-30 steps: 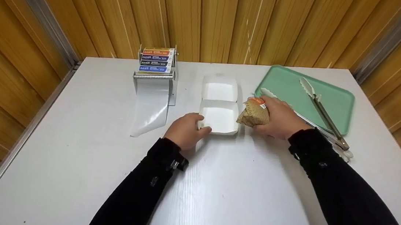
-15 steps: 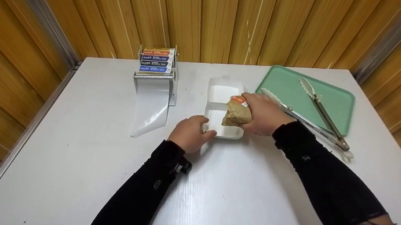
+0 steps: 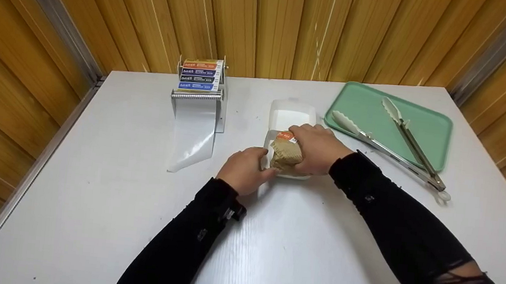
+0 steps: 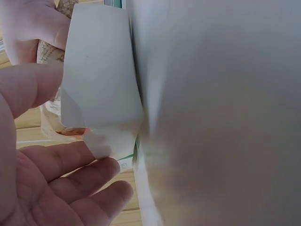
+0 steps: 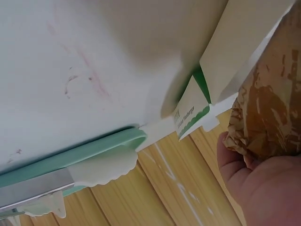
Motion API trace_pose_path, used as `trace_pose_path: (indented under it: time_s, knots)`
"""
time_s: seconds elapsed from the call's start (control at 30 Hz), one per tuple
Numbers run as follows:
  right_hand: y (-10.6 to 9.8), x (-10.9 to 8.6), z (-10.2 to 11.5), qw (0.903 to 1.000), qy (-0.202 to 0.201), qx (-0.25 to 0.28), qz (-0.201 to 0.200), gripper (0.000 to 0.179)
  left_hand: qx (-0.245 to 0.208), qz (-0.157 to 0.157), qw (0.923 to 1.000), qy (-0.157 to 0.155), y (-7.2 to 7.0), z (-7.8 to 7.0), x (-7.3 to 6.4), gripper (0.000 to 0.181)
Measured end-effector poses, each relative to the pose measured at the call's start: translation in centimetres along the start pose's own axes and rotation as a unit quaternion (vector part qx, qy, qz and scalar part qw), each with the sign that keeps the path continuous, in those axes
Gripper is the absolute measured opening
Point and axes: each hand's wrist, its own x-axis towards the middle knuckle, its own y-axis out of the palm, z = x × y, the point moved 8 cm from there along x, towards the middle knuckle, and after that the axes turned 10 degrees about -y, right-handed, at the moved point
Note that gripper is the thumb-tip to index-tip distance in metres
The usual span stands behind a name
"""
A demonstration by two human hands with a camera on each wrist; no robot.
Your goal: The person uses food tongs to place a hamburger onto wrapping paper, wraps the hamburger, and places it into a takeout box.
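My right hand (image 3: 319,149) grips a burger wrapped in brown printed paper (image 3: 286,153), with an orange-and-white label on top. It is over the near half of an open white clamshell burger box (image 3: 292,116), whose lid half lies folded back on the far side. At the box's near left corner is my left hand (image 3: 246,170), thumb at the front wall and fingers along the left side. The left wrist view shows the thumb and fingers around the box's outer wall (image 4: 101,66). In the right wrist view, crinkled wrapper (image 5: 270,108) sits against the right fingers.
A label dispenser (image 3: 200,76) with several coloured labels and a hanging white backing strip (image 3: 194,131) stands at back left. At back right, two tongs (image 3: 413,141) lie across a green tray (image 3: 432,131). A wooden wall (image 3: 278,28) closes off the back.
The right hand has carried the wrapped burger leftward from beside the box to over its near half. The box and left hand have shifted slightly right.
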Motion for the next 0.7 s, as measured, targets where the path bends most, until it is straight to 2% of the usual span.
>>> trace_pose_path:
  time_s: [0.27, 0.53, 0.7]
  knots:
    - [0.6, 0.48, 0.59, 0.9998, -0.005, -0.005, 0.021, 0.09, -0.02, 0.012, 0.9997, -0.003, 0.23, -0.09, 0.07, 0.064]
    - [0.94, 0.66, 0.65, 0.9995, 0.004, -0.006, 0.032, 0.093, -0.087, 0.009, 0.9961, -0.013, 0.1, 0.41, 0.02, 0.073]
    - [1.1, 0.98, 0.83, 0.9995, -0.006, -0.017, 0.027, 0.093, -0.08, 0.021, 0.9966, -0.001, 0.2, 0.3, 0.16, 0.076]
